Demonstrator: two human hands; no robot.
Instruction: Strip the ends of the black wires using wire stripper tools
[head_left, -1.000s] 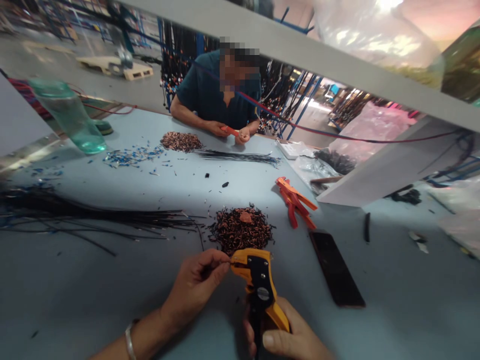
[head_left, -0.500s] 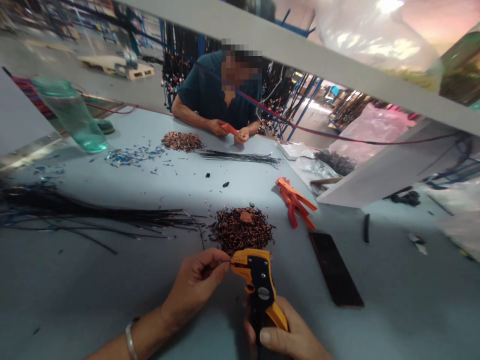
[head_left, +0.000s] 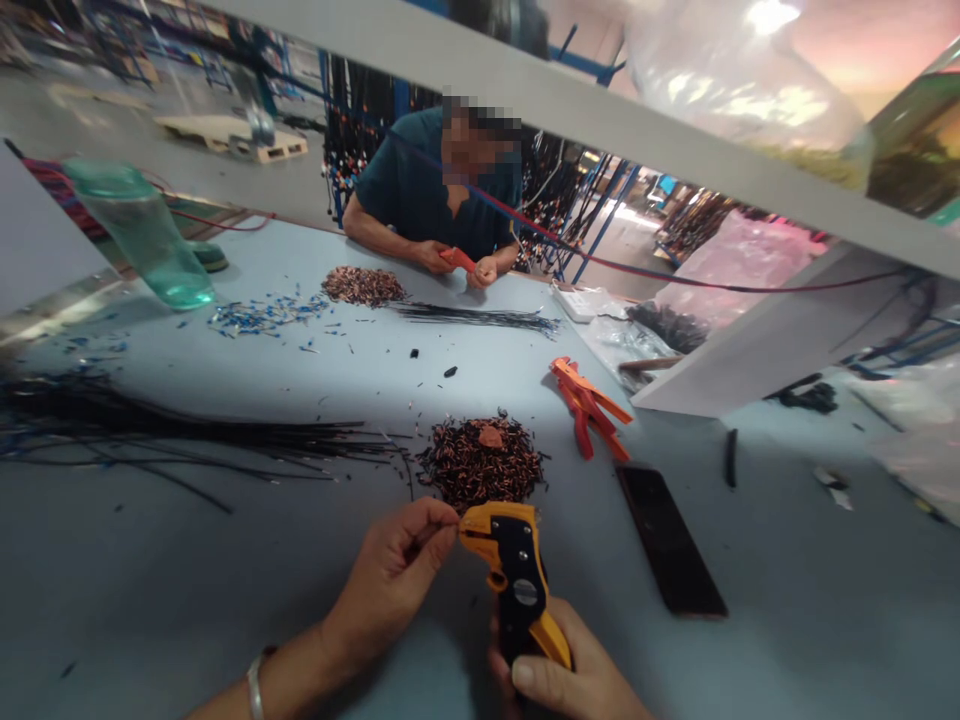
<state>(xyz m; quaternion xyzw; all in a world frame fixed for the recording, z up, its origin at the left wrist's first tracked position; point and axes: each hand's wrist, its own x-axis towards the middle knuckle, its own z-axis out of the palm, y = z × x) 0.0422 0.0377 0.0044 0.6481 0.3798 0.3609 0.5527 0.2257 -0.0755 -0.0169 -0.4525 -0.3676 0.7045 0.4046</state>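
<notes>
My right hand (head_left: 577, 675) grips the handles of a yellow and black wire stripper (head_left: 516, 575), held upright near the table's front edge. My left hand (head_left: 397, 575) is pinched at the stripper's jaws; what the fingertips hold is too small to make out. Just beyond the tool lies a heap of stripped black and copper wire bits (head_left: 482, 463). A long bundle of black wires (head_left: 187, 435) stretches away to the left of the heap.
An orange stripper (head_left: 589, 405) and a dark phone (head_left: 670, 540) lie to the right. Across the light blue table (head_left: 225, 560) a person in a dark shirt (head_left: 435, 195) works with an orange tool, beside another wire heap (head_left: 362, 285). A green bottle (head_left: 142, 232) stands far left.
The stripper and both hands have shifted slightly lower and the view has drifted a little. The pinch at the jaws is unchanged.
</notes>
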